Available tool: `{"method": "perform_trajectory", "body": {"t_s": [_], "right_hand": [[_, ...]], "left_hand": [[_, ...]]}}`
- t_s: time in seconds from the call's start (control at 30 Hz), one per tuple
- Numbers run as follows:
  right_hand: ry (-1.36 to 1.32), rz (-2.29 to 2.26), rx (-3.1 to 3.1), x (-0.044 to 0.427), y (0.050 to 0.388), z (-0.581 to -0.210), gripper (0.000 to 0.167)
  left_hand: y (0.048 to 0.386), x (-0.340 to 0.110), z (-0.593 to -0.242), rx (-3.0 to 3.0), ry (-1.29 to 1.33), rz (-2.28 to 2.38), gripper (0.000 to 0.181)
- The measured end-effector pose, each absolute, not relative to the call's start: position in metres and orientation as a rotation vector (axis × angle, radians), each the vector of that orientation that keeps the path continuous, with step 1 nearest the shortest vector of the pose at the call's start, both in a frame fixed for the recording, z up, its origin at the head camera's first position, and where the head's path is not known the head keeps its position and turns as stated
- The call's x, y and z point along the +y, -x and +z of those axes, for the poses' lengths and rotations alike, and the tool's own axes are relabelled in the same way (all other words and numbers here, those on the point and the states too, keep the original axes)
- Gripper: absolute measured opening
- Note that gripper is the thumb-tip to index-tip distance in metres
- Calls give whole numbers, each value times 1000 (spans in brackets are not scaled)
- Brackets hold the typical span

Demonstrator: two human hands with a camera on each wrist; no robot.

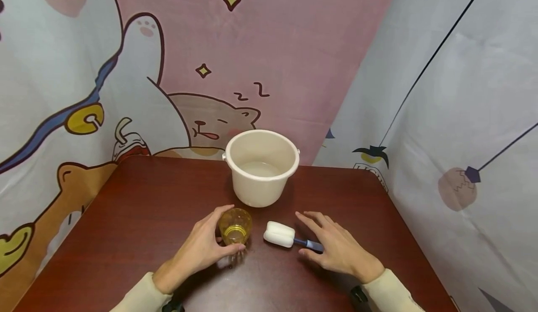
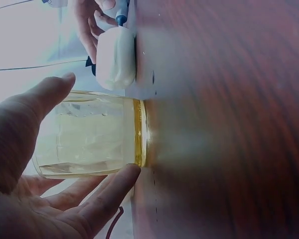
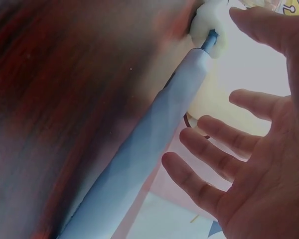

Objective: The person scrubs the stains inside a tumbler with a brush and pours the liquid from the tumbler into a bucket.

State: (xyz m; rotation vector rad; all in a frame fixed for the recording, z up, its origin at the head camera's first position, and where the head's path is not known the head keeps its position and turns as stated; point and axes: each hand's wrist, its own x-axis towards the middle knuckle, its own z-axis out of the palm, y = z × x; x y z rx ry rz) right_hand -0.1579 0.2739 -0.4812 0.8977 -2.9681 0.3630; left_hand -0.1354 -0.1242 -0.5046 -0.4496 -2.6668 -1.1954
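Observation:
An amber drinking glass (image 1: 235,228) stands upright on the table. My left hand (image 1: 203,242) is spread around its left side, fingers behind and thumb in front. In the left wrist view the thumb (image 2: 50,94) lies apart from the glass (image 2: 89,134), while one fingertip is close to its base; whether that touches I cannot tell. A sponge brush with a white head (image 1: 279,234) and a blue handle (image 3: 139,144) lies right of the glass. Over that handle hovers my right hand (image 1: 336,246), its fingers spread and apart from it in the right wrist view.
Behind the glass and brush stands a cream bucket (image 1: 260,186), near the back edge of the dark red-brown table (image 1: 159,200). A printed cloth (image 1: 294,46) with cartoon animals hangs behind and beside the table.

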Motion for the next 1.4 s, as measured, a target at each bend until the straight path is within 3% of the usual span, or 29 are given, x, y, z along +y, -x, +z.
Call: {"method": "perform_trajectory", "body": {"t_s": [0.53,1.4], "right_hand": [[-886,276,-2948,282,151,-488,96],[-922,312,-2992,289,155,-486,52]], "left_hand": [[138,-124,-505,-2630,478,-1245,91],[136,-124,-502,-2674,448,-1278,89]]}}
